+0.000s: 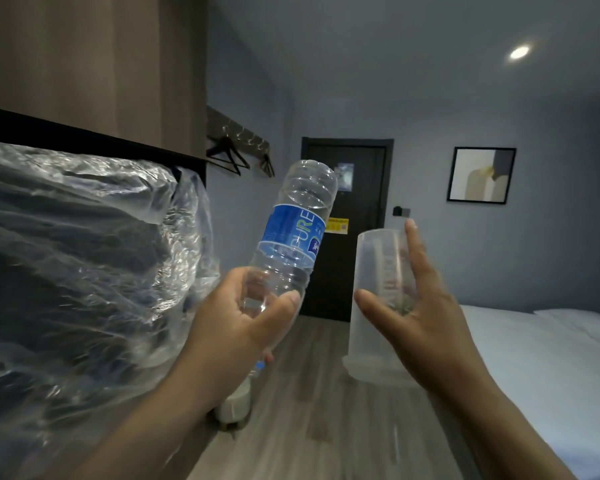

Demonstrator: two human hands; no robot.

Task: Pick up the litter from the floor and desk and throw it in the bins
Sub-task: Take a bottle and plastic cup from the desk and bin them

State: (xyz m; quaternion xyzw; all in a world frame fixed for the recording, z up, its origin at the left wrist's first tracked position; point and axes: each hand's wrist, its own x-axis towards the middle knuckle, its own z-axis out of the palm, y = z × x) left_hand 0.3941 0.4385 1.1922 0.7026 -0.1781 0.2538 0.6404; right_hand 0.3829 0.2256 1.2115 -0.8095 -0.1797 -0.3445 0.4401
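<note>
The near left of the view is filled by a dark bin draped in a crinkled clear plastic liner (84,254), tucked under a dark shelf edge; its opening cannot be made out. A white bed (534,358) is seen at the right, a wood-look floor (326,427) runs between them, and a dark door (361,202) stands at the far end. An empty clear water bottle (291,237) with a blue label is gripped around its neck end by the left hand (243,317), fingers and thumb curled round it. Its long axis is tilted, base up and to the far right, capped end down and near. A translucent plastic cup (374,271), inverted and upright, is held in the air by the right hand (426,313), apparently pinched between the thumb in front and the extended fingers behind, though blur leaves this uncertain. The bin lies to the left of both hands, with the left hand and bottle judged nearer, so the bottle would be expected to go in first.
</note>
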